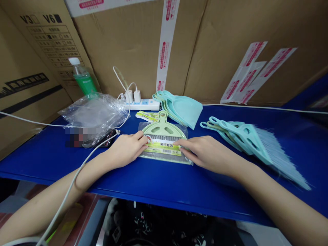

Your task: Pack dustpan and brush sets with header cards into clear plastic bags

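Note:
A pale green mini dustpan and brush set (164,131) lies in a clear bag on the blue table (159,181), with a yellow-green paper label (164,147) across its lower part. My left hand (128,148) rests on the bag's left edge, its fingers curled and pinching the label's left end. My right hand (205,152) lies on the bag's right edge, fingers pressed together on the label's right end.
A stack of teal dustpans (183,109) sits behind the set, and teal brushes (253,141) lie at the right. Clear plastic bags (92,114), a green bottle (82,78), a power strip (140,102) and a white cable (74,181) are at the left. Cardboard boxes (225,44) wall the back.

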A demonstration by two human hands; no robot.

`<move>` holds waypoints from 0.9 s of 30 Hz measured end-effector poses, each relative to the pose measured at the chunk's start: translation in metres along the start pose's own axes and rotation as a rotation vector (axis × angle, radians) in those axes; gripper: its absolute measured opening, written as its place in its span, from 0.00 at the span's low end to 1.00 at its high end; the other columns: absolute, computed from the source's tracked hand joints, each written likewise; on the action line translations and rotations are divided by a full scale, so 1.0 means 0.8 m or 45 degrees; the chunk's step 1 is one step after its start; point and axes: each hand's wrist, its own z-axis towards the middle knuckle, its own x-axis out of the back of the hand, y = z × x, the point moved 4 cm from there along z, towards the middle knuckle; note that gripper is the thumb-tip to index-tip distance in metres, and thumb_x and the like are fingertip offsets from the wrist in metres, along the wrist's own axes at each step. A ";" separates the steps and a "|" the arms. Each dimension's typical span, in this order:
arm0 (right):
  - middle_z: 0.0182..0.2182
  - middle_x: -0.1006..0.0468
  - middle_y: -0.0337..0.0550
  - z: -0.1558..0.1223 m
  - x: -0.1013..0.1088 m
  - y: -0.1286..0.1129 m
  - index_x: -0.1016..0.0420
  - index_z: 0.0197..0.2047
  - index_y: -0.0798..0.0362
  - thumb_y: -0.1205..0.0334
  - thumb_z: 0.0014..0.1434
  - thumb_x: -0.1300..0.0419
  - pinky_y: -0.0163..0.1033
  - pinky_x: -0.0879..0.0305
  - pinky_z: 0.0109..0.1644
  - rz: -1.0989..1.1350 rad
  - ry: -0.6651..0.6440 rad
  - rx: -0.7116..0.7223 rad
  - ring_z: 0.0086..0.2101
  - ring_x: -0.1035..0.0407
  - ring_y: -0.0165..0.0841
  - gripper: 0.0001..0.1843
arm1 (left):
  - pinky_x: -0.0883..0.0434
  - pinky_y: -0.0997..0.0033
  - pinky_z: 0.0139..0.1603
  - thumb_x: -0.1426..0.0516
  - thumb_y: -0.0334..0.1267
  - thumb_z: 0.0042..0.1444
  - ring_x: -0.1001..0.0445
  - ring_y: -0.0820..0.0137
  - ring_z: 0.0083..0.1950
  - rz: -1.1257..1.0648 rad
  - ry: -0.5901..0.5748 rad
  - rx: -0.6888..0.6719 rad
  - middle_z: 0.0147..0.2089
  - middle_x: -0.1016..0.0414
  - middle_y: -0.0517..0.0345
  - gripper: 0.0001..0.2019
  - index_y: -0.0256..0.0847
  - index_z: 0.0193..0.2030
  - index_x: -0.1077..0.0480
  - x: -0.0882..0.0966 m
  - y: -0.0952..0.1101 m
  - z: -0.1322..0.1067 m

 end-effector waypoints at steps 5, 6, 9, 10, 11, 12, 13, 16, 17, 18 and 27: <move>0.31 0.19 0.47 -0.001 0.000 -0.001 0.28 0.44 0.54 0.65 0.65 0.55 0.39 0.44 0.28 0.013 0.007 0.001 0.28 0.26 0.37 0.15 | 0.33 0.71 0.27 0.54 0.37 0.67 0.28 0.69 0.29 -0.003 -0.011 0.010 0.36 0.30 0.54 0.13 0.36 0.38 0.31 0.001 0.000 0.000; 0.31 0.19 0.46 -0.001 0.000 -0.001 0.28 0.45 0.54 0.65 0.65 0.55 0.39 0.44 0.28 0.016 0.011 0.003 0.28 0.26 0.37 0.15 | 0.33 0.71 0.27 0.54 0.37 0.67 0.28 0.69 0.29 -0.007 -0.010 0.011 0.35 0.30 0.54 0.13 0.36 0.38 0.31 0.001 0.000 0.000; 0.31 0.19 0.46 -0.001 0.001 -0.002 0.28 0.45 0.53 0.65 0.65 0.54 0.38 0.44 0.28 0.015 0.009 0.002 0.28 0.26 0.36 0.14 | 0.33 0.71 0.28 0.54 0.36 0.67 0.28 0.69 0.29 -0.021 -0.010 0.012 0.36 0.30 0.54 0.13 0.37 0.38 0.31 0.002 0.000 -0.001; 0.31 0.19 0.46 -0.001 0.001 -0.002 0.28 0.45 0.53 0.65 0.65 0.54 0.38 0.43 0.28 0.015 0.000 -0.003 0.28 0.26 0.37 0.14 | 0.32 0.71 0.28 0.54 0.36 0.67 0.28 0.69 0.29 -0.024 -0.010 0.010 0.36 0.30 0.54 0.13 0.37 0.39 0.31 0.002 0.000 -0.001; 0.32 0.19 0.47 -0.001 0.001 -0.002 0.28 0.45 0.54 0.65 0.65 0.54 0.38 0.43 0.29 0.016 -0.013 -0.009 0.29 0.26 0.37 0.14 | 0.32 0.70 0.28 0.54 0.36 0.67 0.28 0.69 0.29 -0.026 -0.010 0.007 0.36 0.30 0.54 0.12 0.36 0.39 0.31 0.002 0.000 -0.002; 0.32 0.19 0.47 -0.001 0.001 -0.003 0.28 0.45 0.54 0.65 0.65 0.54 0.39 0.42 0.29 0.018 -0.025 -0.015 0.29 0.25 0.38 0.14 | 0.32 0.70 0.28 0.54 0.36 0.67 0.28 0.69 0.29 -0.029 -0.007 0.002 0.36 0.30 0.54 0.12 0.36 0.39 0.31 0.002 0.000 -0.002; 0.32 0.19 0.48 -0.001 0.001 -0.003 0.28 0.46 0.54 0.65 0.65 0.54 0.39 0.42 0.29 0.019 -0.035 -0.020 0.30 0.25 0.38 0.14 | 0.32 0.70 0.28 0.55 0.36 0.67 0.28 0.69 0.29 -0.032 -0.004 -0.003 0.36 0.30 0.54 0.12 0.36 0.39 0.31 0.002 0.000 -0.002; 0.33 0.19 0.48 0.000 0.001 -0.003 0.29 0.47 0.54 0.64 0.66 0.54 0.40 0.41 0.29 0.026 -0.056 -0.036 0.31 0.24 0.40 0.14 | 0.32 0.69 0.28 0.55 0.36 0.67 0.29 0.69 0.28 -0.039 0.013 -0.015 0.35 0.30 0.54 0.13 0.37 0.38 0.32 0.002 0.000 -0.003; 0.34 0.19 0.48 -0.001 0.001 -0.003 0.29 0.47 0.54 0.64 0.66 0.54 0.40 0.41 0.29 0.029 -0.059 -0.039 0.31 0.24 0.40 0.14 | 0.32 0.70 0.28 0.55 0.36 0.67 0.29 0.69 0.28 -0.039 0.015 -0.016 0.35 0.30 0.54 0.13 0.37 0.38 0.32 0.002 0.000 -0.003; 0.34 0.19 0.48 -0.001 0.001 -0.003 0.29 0.47 0.54 0.64 0.66 0.54 0.40 0.41 0.29 0.034 -0.060 -0.040 0.31 0.24 0.40 0.14 | 0.32 0.70 0.28 0.55 0.36 0.67 0.29 0.69 0.28 -0.039 0.016 -0.017 0.35 0.30 0.54 0.13 0.37 0.38 0.32 0.002 0.000 -0.003; 0.33 0.19 0.49 -0.002 0.003 -0.003 0.29 0.47 0.54 0.63 0.65 0.55 0.40 0.41 0.29 0.063 -0.042 -0.034 0.30 0.25 0.39 0.15 | 0.32 0.71 0.28 0.56 0.36 0.67 0.29 0.70 0.28 -0.036 0.026 -0.030 0.35 0.30 0.54 0.13 0.36 0.38 0.32 0.001 -0.001 -0.002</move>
